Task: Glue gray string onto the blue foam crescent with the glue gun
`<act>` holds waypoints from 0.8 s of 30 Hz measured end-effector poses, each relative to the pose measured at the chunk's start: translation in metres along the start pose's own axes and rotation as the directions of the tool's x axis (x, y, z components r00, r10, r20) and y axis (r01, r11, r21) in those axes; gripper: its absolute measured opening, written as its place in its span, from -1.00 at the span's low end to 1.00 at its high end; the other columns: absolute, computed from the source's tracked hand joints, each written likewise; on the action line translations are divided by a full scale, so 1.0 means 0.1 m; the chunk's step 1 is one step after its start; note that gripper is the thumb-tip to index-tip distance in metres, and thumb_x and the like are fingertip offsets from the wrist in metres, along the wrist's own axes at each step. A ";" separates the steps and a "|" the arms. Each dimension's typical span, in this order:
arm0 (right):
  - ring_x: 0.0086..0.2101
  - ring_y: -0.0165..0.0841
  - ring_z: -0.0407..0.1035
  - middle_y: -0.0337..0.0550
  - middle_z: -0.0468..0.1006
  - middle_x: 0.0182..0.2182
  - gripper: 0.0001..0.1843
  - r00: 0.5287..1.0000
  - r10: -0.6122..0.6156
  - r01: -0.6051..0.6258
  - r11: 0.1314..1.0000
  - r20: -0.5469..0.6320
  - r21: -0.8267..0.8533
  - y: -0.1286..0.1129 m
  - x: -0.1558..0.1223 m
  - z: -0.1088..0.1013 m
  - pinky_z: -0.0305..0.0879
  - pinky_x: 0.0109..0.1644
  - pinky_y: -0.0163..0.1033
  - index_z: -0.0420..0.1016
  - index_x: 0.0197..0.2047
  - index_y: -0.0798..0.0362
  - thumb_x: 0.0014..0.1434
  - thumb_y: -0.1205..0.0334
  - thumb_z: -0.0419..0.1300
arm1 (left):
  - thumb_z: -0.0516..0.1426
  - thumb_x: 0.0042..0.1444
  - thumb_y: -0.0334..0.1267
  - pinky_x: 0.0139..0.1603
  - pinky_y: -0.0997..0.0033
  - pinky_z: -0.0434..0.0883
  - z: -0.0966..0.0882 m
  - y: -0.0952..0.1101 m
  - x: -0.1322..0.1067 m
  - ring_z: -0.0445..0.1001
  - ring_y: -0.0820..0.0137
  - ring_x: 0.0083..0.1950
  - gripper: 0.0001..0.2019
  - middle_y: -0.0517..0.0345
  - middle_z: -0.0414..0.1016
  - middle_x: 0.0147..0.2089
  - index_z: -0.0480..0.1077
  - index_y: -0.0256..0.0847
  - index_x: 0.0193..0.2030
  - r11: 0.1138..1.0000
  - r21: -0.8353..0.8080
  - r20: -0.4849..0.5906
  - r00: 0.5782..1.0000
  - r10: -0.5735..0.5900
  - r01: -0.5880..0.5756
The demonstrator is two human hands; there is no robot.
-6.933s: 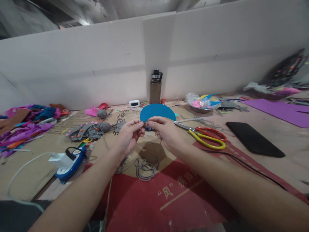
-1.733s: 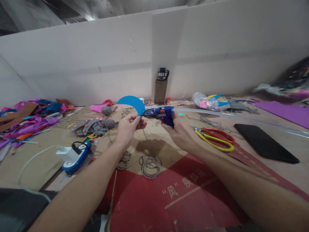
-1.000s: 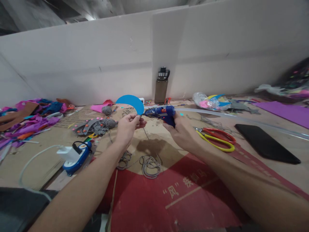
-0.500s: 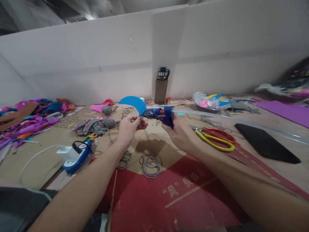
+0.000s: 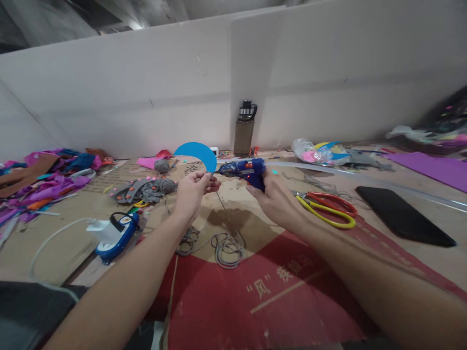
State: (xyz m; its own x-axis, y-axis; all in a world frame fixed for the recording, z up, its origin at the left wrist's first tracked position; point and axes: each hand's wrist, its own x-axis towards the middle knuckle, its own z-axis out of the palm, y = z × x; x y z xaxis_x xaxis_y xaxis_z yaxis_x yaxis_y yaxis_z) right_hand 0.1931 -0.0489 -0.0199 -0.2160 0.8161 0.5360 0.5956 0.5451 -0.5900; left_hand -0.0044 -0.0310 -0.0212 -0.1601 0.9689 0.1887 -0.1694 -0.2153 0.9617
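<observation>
White partition panels back the cardboard-covered worktop [image 5: 401,194]. Near its far edge, a metal bowl [image 5: 308,163] holds bagged coloured scraps. Mid-worktop, the left hand [image 5: 191,192] pinches a blue foam semicircle [image 5: 197,151]; the right hand [image 5: 275,197] grips a blue glue gun [image 5: 246,170], nozzle touching the foam.

At centre frame the left hand [image 5: 192,188] pinches a blue foam half-disc [image 5: 197,153] by its lower corner. The right hand [image 5: 276,197] grips a blue glue gun [image 5: 245,169], its nozzle at that corner. Red-and-yellow scissors [image 5: 326,210] lie just right.
</observation>
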 end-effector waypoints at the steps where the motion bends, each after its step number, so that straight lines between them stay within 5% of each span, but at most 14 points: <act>1: -0.23 -0.21 0.39 -0.02 0.51 -0.18 -0.69 1.000 0.016 -0.016 1.000 -0.005 0.013 0.01 0.01 0.01 0.29 -0.12 -0.10 0.33 -0.02 0.07 0.16 0.19 0.08 | 0.21 0.00 -0.31 -0.37 0.45 0.46 0.00 0.00 0.01 0.51 0.46 -0.47 -0.87 0.05 0.52 -0.46 0.39 -0.36 -0.42 1.000 -0.010 -0.011 1.000 0.007 -0.007; 5: -0.31 -0.26 0.42 -0.05 0.54 -0.29 -0.70 0.975 0.207 -0.212 0.976 0.086 0.050 0.19 0.08 0.14 0.33 -0.22 -0.17 0.35 -0.09 0.08 0.10 0.17 0.15 | 0.19 0.02 -0.34 -0.36 0.44 0.47 0.00 0.00 0.01 0.52 0.45 -0.45 -0.90 0.06 0.51 -0.44 0.37 -0.34 -0.39 0.998 -0.061 -0.052 0.998 0.025 -0.028; 9: -0.60 -0.37 0.33 -0.20 0.46 -0.59 -0.78 0.836 0.435 -0.470 0.882 0.335 0.028 0.40 0.17 0.26 0.23 -0.49 -0.28 0.36 -0.20 0.08 0.12 0.14 0.12 | 0.20 0.01 -0.31 -0.42 0.49 0.44 0.02 0.00 -0.03 0.51 0.47 -0.46 -0.88 0.06 0.52 -0.42 0.37 -0.34 -0.38 0.999 -0.039 -0.005 1.000 -0.009 0.009; 11: -0.56 -0.34 0.35 -0.17 0.45 -0.58 -0.81 0.865 0.389 -0.398 0.916 0.316 -0.039 0.45 0.20 0.27 0.24 -0.45 -0.26 0.37 -0.26 0.07 0.12 0.13 0.13 | 0.21 0.00 -0.28 -0.51 0.55 0.37 0.03 -0.01 -0.05 0.51 0.47 -0.46 -0.85 0.04 0.53 -0.38 0.37 -0.33 -0.37 1.000 0.010 0.016 1.000 -0.019 0.019; 14: -0.30 -0.18 0.39 0.03 0.48 -0.40 -0.82 0.978 0.194 -0.171 0.956 0.079 -0.237 0.43 0.20 0.23 0.29 -0.21 -0.09 0.36 -0.39 0.09 0.07 0.14 0.19 | 0.22 -0.01 -0.23 -0.63 0.60 0.22 0.05 0.00 -0.09 0.50 0.48 -0.46 -0.81 0.02 0.54 -0.32 0.37 -0.32 -0.34 0.994 0.103 0.035 0.999 0.024 -0.027; 16: -0.17 -0.12 0.34 0.09 0.45 -0.29 -0.84 0.994 0.104 -0.111 0.963 -0.041 -0.247 0.35 0.18 0.23 0.24 -0.07 0.01 0.34 -0.40 0.09 0.07 0.18 0.18 | 0.21 -0.01 -0.18 -0.66 0.58 0.14 0.07 0.01 -0.12 0.49 0.48 -0.47 -0.79 0.03 0.55 -0.32 0.38 -0.30 -0.32 0.981 0.176 0.046 0.996 0.074 -0.081; 19: -0.15 -0.24 0.33 -0.01 0.44 -0.23 -0.87 0.994 0.109 -0.108 0.985 -0.003 0.131 0.13 0.13 0.32 0.25 -0.03 -0.03 0.30 -0.25 0.07 0.13 0.21 0.09 | 0.18 0.03 -0.16 -0.60 0.53 0.18 0.10 0.03 -0.17 0.43 0.48 -0.51 -0.80 0.12 0.51 -0.45 0.44 -0.26 -0.29 0.917 0.356 0.059 0.983 0.172 -0.182; 22: -0.18 -0.39 0.37 -0.13 0.44 -0.19 -0.73 0.980 0.109 -0.192 0.739 0.166 0.646 -0.12 0.07 0.44 0.30 -0.05 -0.18 0.20 -0.13 0.01 0.07 0.28 0.13 | 0.19 0.02 -0.21 -0.39 0.50 0.30 0.13 0.07 -0.23 0.42 0.47 -0.40 -0.86 0.13 0.52 -0.37 0.49 -0.22 -0.33 0.788 0.523 0.063 0.937 0.344 -0.325; 24: -0.33 -0.43 0.37 -0.25 0.41 -0.34 -0.71 0.960 0.124 -0.274 0.588 0.250 0.761 -0.22 0.04 0.47 0.34 -0.19 -0.23 0.17 -0.12 -0.01 0.07 0.25 0.14 | 0.20 0.00 -0.23 -0.32 0.49 0.31 0.15 0.09 -0.25 0.41 0.46 -0.33 -0.88 0.12 0.52 -0.26 0.50 -0.20 -0.35 0.751 0.552 0.054 0.914 0.402 -0.362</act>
State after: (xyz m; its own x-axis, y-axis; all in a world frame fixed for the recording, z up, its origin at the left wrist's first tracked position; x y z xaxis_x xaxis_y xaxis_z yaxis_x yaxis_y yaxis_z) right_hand 0.1427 -0.0481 -0.0330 -0.3270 0.8993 0.2905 -0.1799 0.2425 -0.9533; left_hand 0.0123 -0.0556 -0.0144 -0.1620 0.8059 0.5694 0.4679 -0.4453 0.7634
